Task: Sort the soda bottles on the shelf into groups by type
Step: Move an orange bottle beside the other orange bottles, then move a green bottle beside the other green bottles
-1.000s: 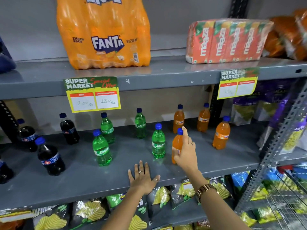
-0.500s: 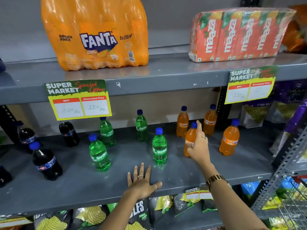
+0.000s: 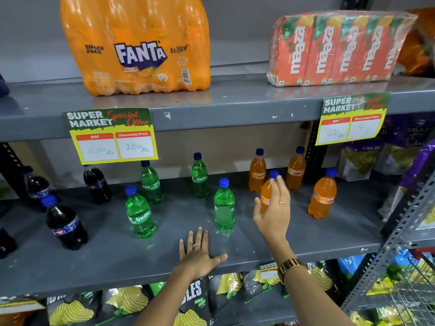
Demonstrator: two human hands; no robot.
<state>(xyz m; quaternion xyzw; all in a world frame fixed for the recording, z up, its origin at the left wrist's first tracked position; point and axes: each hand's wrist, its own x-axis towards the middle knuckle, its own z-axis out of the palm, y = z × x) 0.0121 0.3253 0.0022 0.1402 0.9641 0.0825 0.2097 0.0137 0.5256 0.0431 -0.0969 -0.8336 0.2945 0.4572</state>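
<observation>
Orange soda bottle [image 3: 267, 196] stands on the grey shelf [image 3: 259, 238], with the right hand [image 3: 274, 212] spread loosely around it.

Right grip looks released: fingers [image 3: 283, 191] are extended beside the bottle's neck, thumb out to the left; actual contact cannot be told. Three more orange bottles [image 3: 257, 171] [image 3: 296, 170] [image 3: 323, 195] stand near it at far right. Left hand [image 3: 200, 252] lies flat and released on the shelf's near edge, just near of a green bottle [image 3: 224, 205]. Other green bottles [image 3: 140, 214] stand mid-shelf, dark cola bottles [image 3: 64, 224] at left.
</observation>
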